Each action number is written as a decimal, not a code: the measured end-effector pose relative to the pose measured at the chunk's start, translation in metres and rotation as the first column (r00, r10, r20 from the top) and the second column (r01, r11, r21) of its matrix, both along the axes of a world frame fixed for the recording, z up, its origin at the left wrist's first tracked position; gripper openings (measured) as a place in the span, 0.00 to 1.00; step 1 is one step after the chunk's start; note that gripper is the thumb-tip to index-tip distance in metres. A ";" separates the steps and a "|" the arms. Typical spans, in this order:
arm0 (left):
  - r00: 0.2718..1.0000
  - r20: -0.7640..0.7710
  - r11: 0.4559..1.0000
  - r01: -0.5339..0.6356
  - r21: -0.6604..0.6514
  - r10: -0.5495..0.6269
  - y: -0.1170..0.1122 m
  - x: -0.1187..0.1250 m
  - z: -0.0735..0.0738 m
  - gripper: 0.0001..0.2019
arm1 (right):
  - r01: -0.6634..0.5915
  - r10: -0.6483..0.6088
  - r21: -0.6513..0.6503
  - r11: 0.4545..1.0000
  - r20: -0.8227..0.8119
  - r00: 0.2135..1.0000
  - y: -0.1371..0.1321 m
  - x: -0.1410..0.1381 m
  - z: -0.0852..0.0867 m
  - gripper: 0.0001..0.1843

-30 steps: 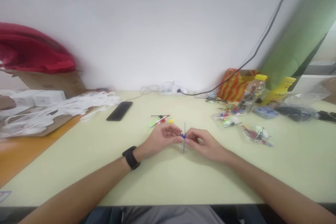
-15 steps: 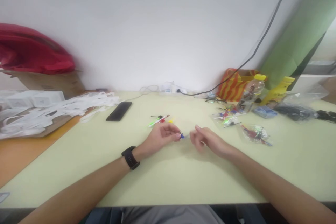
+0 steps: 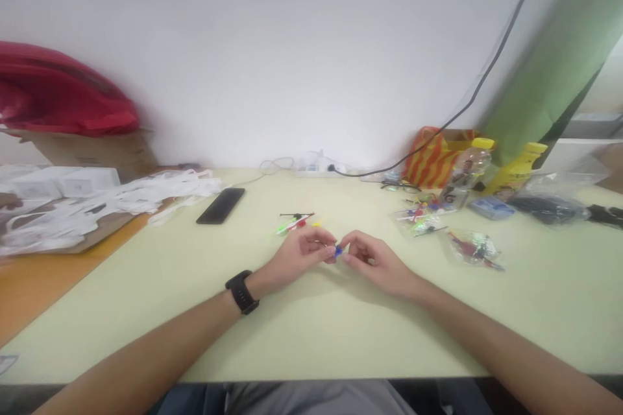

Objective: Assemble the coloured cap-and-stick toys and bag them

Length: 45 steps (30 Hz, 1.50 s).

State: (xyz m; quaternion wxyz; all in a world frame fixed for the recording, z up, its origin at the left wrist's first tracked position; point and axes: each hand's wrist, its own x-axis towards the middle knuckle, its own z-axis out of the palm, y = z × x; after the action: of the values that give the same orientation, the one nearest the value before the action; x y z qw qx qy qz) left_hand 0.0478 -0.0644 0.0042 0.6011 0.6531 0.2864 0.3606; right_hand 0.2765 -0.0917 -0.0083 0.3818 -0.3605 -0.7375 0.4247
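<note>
A small blue plastic piece (image 3: 338, 251) is pinched between the thumb and fingers of my left hand (image 3: 304, 251), low over the table. From the other side, the thumb and forefinger of my right hand (image 3: 379, 262) close around the piece's right end. Its exact shape is too small to make out. Just beyond my left hand lies a little pile of coloured plastic parts (image 3: 294, 224), green, white, red, yellow and black, partly hidden by the fingers.
Clear bags of coloured parts (image 3: 474, 248) lie to the right, near two bottles (image 3: 470, 165) and a striped bag (image 3: 428, 159). On the left are a black phone (image 3: 220, 206), white straps (image 3: 131, 204) and a cardboard box (image 3: 97, 155). A power strip (image 3: 316, 167) stands by the wall.
My right hand has come in to the left, and its thumb and forefinger now meet at the blue piece. The left hand keeps its hold in nearly the same place.
</note>
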 end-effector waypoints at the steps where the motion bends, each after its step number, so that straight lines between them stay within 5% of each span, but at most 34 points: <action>1: 1.000 -0.001 1.000 0.014 -0.009 -0.014 -0.001 0.000 0.000 0.13 | -0.004 0.004 0.013 1.000 0.013 1.000 0.000 0.000 -0.001 0.15; 7: 1.000 0.018 0.999 0.025 -0.027 -0.025 -0.001 0.000 -0.002 0.13 | 0.043 -0.044 0.024 0.999 0.010 0.999 -0.002 0.000 -0.001 0.15; 12: 0.999 0.026 1.000 -0.018 -0.009 0.018 0.000 -0.001 0.000 0.13 | 0.069 -0.089 -0.135 0.988 -0.147 0.985 -0.003 0.002 0.004 0.29; 14: 0.999 0.023 0.999 -0.039 0.005 0.039 0.000 -0.001 0.002 0.13 | 0.012 -0.047 -0.210 0.978 -0.158 0.986 0.000 0.005 0.004 0.22; 17: 0.998 0.022 0.998 -0.067 0.011 0.066 0.000 -0.001 0.003 0.13 | -0.136 0.083 -0.263 0.955 -0.204 0.976 0.004 0.010 0.005 0.34; 19: 0.997 0.027 0.998 -0.070 0.002 0.070 0.001 -0.001 0.002 0.14 | -0.159 0.091 -0.247 0.956 -0.263 0.960 0.004 0.012 0.007 0.36; 25: 1.000 0.006 1.000 -0.024 0.014 0.024 0.001 -0.001 -0.003 0.14 | -0.027 -0.017 -0.215 0.976 -0.197 0.980 -0.001 0.007 0.013 0.20; 35: 0.998 -0.036 0.998 0.044 0.054 -0.042 -0.002 0.000 0.000 0.12 | -0.039 0.032 -0.116 0.992 -0.065 0.997 0.003 0.000 0.003 0.20; 40: 0.999 -0.013 0.999 0.042 0.003 -0.042 -0.002 -0.002 0.000 0.14 | 0.089 -0.086 0.054 0.995 -0.065 0.994 -0.004 0.004 0.009 0.16; 43: 0.999 0.015 0.998 0.050 -0.031 -0.049 0.000 -0.003 0.001 0.15 | 0.096 -0.088 0.176 0.980 -0.055 0.995 -0.008 0.007 0.008 0.25; 45: 0.999 0.030 0.998 0.046 -0.044 -0.045 0.000 -0.004 0.001 0.15 | 0.092 -0.091 0.185 0.978 -0.012 0.996 -0.007 0.010 0.005 0.21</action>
State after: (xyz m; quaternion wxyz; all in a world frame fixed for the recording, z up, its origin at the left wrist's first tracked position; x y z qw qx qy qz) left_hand 0.0443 -0.0641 0.0055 0.6277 0.6406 0.2707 0.3498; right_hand 0.2865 -0.0988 -0.0034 0.4341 -0.3563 -0.7559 0.3367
